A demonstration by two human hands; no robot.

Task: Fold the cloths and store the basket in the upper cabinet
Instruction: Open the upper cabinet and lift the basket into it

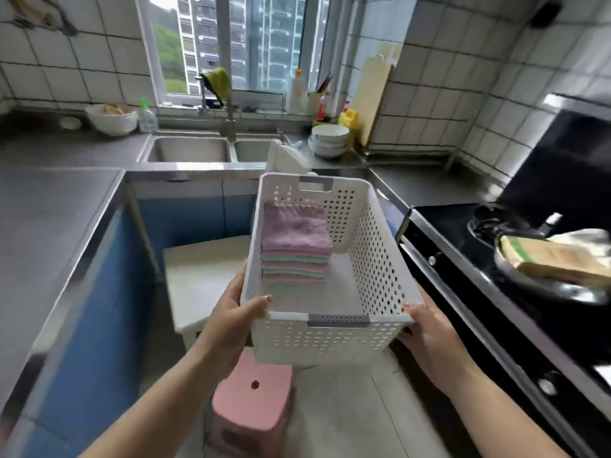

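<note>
I hold a white perforated plastic basket in the air in front of me, above the kitchen floor. Inside it, against the far left corner, lies a neat stack of folded cloths in pink and mint green. My left hand grips the basket's near left corner, thumb over the rim. My right hand grips the near right corner, fingers wrapped around the wall. The upper cabinet is out of view.
A pink stool stands on the floor under the basket, with a white low table behind it. Grey counter at left, double sink under the window, black stove with a pan at right.
</note>
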